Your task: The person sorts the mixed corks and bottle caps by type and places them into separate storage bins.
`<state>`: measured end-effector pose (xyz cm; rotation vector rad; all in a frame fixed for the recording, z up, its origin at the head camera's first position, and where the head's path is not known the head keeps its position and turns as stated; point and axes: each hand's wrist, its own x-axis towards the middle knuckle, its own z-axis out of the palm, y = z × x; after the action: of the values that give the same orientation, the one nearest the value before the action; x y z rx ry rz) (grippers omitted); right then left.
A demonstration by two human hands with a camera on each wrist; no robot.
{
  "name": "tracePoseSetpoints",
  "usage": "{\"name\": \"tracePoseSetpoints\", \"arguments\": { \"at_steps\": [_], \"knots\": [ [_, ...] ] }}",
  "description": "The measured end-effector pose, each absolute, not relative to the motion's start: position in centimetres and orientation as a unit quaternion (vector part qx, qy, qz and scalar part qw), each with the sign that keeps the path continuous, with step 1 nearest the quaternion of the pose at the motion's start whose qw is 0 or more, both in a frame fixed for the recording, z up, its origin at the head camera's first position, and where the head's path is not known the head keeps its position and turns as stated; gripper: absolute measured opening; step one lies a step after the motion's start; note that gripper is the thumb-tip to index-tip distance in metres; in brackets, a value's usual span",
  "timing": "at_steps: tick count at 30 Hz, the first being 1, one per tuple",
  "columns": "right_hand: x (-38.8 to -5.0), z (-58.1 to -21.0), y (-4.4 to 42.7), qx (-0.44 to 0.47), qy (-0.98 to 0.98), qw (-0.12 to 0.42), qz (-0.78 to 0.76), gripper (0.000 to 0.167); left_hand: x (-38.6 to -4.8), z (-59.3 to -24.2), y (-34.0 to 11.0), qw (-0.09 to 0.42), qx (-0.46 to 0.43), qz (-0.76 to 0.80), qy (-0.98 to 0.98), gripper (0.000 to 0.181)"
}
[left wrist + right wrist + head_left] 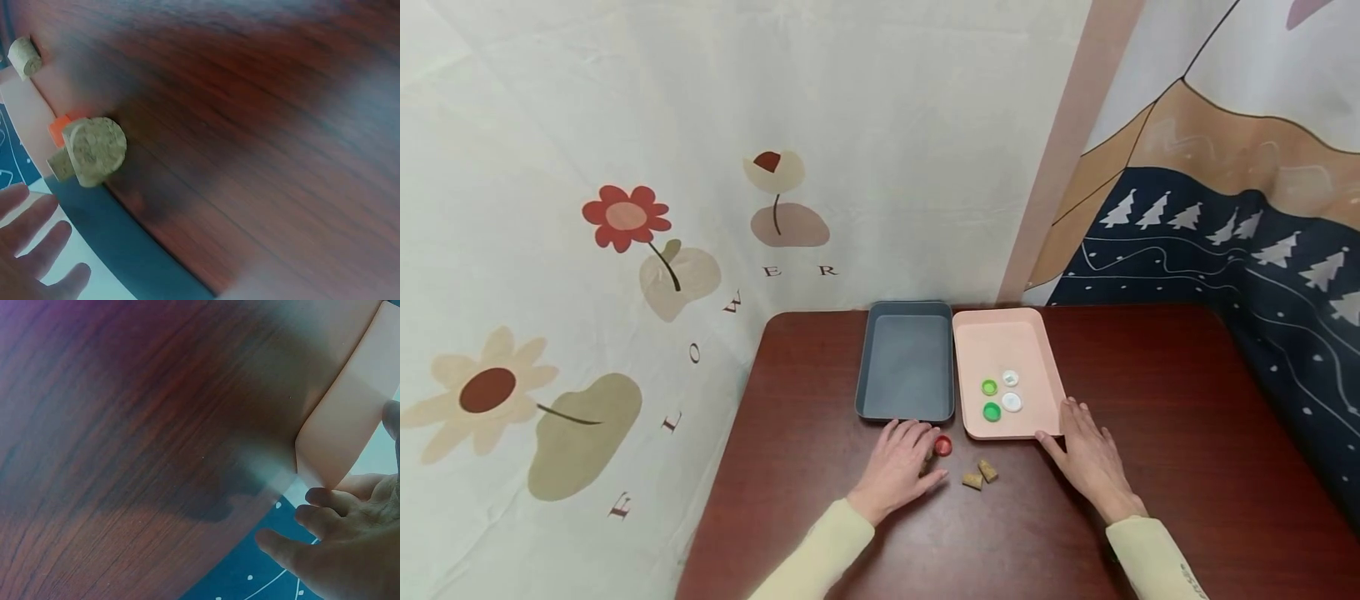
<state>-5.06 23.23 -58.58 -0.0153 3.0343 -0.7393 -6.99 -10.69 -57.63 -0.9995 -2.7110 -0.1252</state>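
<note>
1. Head view: slate-blue rectangular tray [910, 367] stands just beside a pale-pink rectangular tray [997, 340]; the latter holds two round green caps [992, 412] and two round white caps [1012, 402].
2. Left hand [895, 468]: fingers extended, slightly apart, just beside round red cap [943, 446]; contact cannot be told. Brown cork pieces [973, 481] near, on dark-red wooden table [1150, 392].
3. Right hand [1090, 457]: fingers spread, at pink tray's near right corner.

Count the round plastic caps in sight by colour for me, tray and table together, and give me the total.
Green caps: 2, in the pink tray
White caps: 2, in the pink tray
Red cap: 1, on the table beside the left hand
Total: 5
</note>
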Motion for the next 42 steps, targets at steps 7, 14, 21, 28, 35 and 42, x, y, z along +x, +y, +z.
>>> {"name": "tracePoseSetpoints", "arguments": {
  "at_steps": [7, 14, 21, 28, 35, 42],
  "knots": [
    [-5.0, -58.5, 23.1, -0.005, 0.972, 0.001, -0.235, 0.089, -7.4, -58.0, -9.2, 0.129, -0.342, -0.02, -0.931, 0.052],
    [-5.1, -58.6, 23.1, -0.003, 0.971, 0.008, -0.239, 0.09, -7.6, -58.6, -8.5, 0.176, -0.322, -0.001, -0.93, 0.049],
    [-5.2, -58.7, 23.1, 0.001, 0.971, 0.014, -0.239, 0.09, -7.9, -59.2, -8.0, 0.19, -0.308, 0.02, -0.932, 0.039],
    [-5.1, -58.6, 23.0, 0.002, 0.972, 0.007, -0.236, 0.089, -7.9, -59.5, -7.8, 0.211, -0.304, 0.028, -0.929, 0.027],
    [-5.1, -58.6, 22.9, 0.003, 0.972, 0.005, -0.236, 0.089, -8.0, -59.6, -7.8, 0.215, -0.306, 0.029, -0.927, 0.027],
    [-5.1, -58.6, 23.0, 0.007, 0.973, 0.013, -0.232, 0.09, -7.7, -59.5, -7.9, 0.21, -0.308, 0.015, -0.928, 0.03]
  ]
}}
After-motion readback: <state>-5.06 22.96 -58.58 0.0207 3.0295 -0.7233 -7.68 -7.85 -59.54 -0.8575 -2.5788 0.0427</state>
